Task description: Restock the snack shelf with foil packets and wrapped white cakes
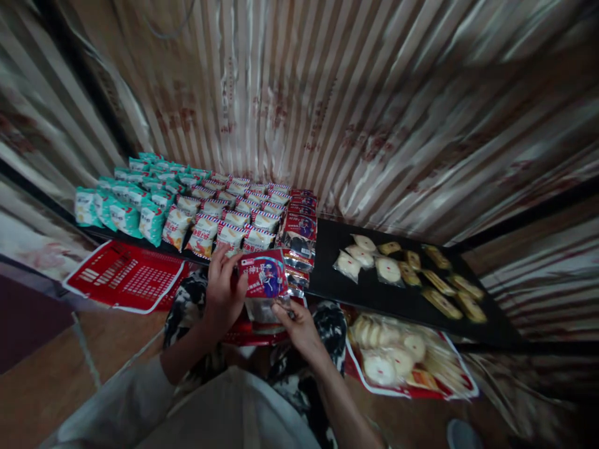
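At the black shelf [322, 268] | my left hand [225, 292], right hand [299, 324] pinch red snack packet [262, 277] | judged light, pliable, slick; hold by edges

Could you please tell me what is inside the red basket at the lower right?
The red basket holds round white pieces in clear packaging and an orange item; whatever lies beneath them is covered.

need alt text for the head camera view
Left hand and right hand hold a red-topped packet before a black shelf bearing, left to right, teal bags, white bags, red packets, white rounds and yellow packs.
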A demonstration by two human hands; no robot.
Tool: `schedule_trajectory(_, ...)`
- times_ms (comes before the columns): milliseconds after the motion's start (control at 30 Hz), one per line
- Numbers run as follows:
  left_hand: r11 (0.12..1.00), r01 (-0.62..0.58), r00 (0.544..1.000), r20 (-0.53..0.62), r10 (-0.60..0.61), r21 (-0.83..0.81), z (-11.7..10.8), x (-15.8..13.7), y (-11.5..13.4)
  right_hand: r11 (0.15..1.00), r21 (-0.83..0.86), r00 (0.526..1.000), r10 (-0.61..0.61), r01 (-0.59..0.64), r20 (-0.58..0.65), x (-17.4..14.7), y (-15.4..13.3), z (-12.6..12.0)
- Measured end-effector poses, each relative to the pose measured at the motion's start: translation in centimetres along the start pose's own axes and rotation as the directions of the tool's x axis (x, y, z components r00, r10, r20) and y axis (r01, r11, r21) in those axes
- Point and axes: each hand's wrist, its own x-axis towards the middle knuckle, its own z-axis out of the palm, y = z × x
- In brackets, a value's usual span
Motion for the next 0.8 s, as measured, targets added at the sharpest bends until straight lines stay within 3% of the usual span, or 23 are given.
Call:
schedule_trajectory(100, 0.949, 0.24, 0.962, 0.181, -0.205, -0.205, 1.1, -1.2, -0.6, 0.995, 0.092, 0.995, 0.057, -0.05, -0.08, 0.1, -0.5, -0.4)
schedule_trajectory(200, 0.814, 0.457, 0.834, 0.491, -0.252, -0.359, 2.0, -2.7, -0.4, 0.981, 0.172, 0.984, 0.11, -0.086, -0.139, 0.1, -0.7, -0.5)
schedule_trajectory(300, 0.728, 0.575, 0.72, 0.654, -0.232, -0.374, 2.7, -3.7, 0.2, 0.974, 0.209, 0.981, 0.124, -0.091, -0.148, -0.2, -0.8, -0.6)
schedule_trajectory(467, 0.72, 0.598, 0.694, 0.676, -0.248, -0.351, 3.7, -3.7, 1.1, 0.986, 0.126, 0.985, 0.123, -0.107, -0.123, -1.0, -1.2, -2.0)
schedule_trajectory(567, 0.686, 0.596, 0.69, 0.704, -0.172, -0.417, 4.1, -3.2, 1.6, 0.992, 0.077, 0.985, 0.113, -0.103, -0.132, -1.2, -1.3, -3.4)
schedule_trajectory(700, 0.648, 0.622, 0.648, 0.753, -0.111, -0.44, 4.7, -2.0, 2.8, 0.984, 0.159, 0.977, 0.109, -0.08, -0.186, -0.8, -1.1, -4.8)
schedule_trajectory(800, 0.612, 0.639, 0.643, 0.76, -0.094, -0.465, 5.5, -0.8, 3.5, 0.98, 0.189, 0.963, 0.109, -0.063, -0.245, -0.1, -1.0, -5.5)
